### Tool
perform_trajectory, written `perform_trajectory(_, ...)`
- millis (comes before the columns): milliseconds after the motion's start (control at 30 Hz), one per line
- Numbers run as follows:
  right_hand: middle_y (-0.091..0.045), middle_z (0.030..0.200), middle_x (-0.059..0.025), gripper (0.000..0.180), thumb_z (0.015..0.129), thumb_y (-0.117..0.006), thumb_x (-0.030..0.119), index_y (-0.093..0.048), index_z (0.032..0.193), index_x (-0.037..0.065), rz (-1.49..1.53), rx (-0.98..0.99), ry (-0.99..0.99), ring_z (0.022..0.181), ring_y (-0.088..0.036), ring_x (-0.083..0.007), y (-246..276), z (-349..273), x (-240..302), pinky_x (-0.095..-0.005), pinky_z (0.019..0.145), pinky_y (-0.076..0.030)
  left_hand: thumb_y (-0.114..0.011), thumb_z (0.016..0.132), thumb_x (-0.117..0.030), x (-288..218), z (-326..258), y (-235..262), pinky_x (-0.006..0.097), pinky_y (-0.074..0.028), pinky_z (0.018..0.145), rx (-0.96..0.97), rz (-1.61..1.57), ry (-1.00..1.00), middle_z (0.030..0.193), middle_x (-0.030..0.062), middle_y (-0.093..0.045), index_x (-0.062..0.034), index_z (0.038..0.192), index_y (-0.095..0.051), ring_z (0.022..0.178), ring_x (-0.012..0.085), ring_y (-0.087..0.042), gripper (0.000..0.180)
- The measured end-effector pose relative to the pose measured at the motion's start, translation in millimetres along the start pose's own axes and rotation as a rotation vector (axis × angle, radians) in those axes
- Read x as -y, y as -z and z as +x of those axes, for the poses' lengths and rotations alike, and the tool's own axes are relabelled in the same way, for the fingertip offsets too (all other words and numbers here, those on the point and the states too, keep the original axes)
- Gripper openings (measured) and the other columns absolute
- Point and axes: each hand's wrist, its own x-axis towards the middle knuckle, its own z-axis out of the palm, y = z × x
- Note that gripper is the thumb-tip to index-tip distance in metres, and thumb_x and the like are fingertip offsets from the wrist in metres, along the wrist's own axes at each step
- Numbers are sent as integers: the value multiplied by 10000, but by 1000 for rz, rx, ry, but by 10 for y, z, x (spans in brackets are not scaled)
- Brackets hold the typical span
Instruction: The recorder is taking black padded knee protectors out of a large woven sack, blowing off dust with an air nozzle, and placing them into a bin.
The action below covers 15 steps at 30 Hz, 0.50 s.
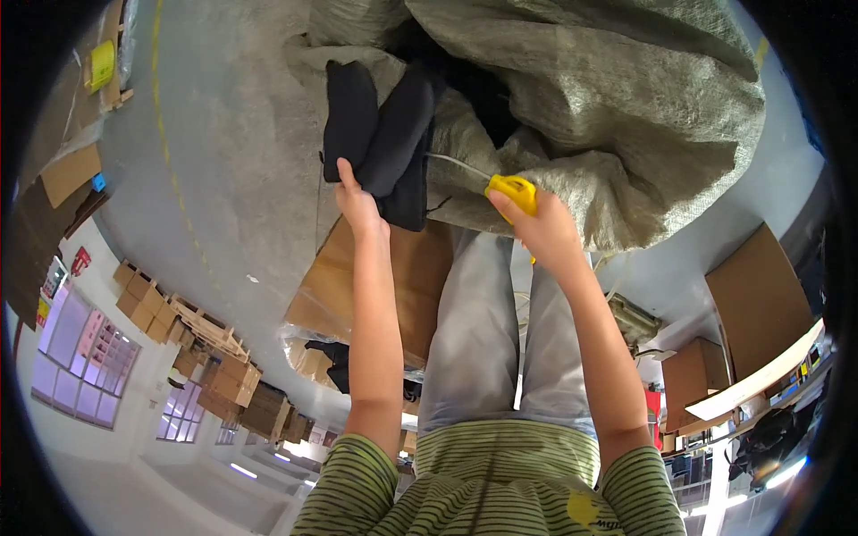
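Note:
Folded black fabric pieces [393,125], layered in a bundle, stand out in front of me at the mouth of a large woven sack [617,107]. My left hand [359,204] grips the bundle's near lower edge, with the thumb up along the side. To the right, my right hand [543,225] is closed round a yellow-handled tool [513,193] with an opening in its handle. A thin pale strand or shaft [460,163] runs between the tool and the black fabric; I cannot tell which it is. My fingers hide the rest of the tool.
A cardboard box [371,277] lies under my left forearm, with black items in clear plastic [332,359] beside it. The sack spreads over the grey floor [232,134] ahead. More cardboard [760,295] stands at the right; stacked boxes [228,380] line the left.

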Motion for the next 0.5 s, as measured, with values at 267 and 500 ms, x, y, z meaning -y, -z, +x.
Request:
perform_trajectory(267, -626, 659, -132, 556, 759, -631, 543, -636, 853, -5, 46, -212, 40, 631, -633, -241, 86, 37, -214, -338, 619, -481, -522, 895, -382, 106, -29, -144, 282, -460, 763, 92, -210, 272, 999, 105, -587, 12, 1133, -520, 846, 192, -579, 461)
perform_trajectory(500, -538, 539, -33, 484, 784, -648, 494, -598, 742, 14, 245, 23, -18, 463, -530, -112, 178, -106, -193, -275, 467, -421, -481, 894, -250, 376, 269, 189, 249, -364, 531, 785, -1012, 843, 747, 46, -479, -8, 1040, -508, 521, 136, -429, 285)
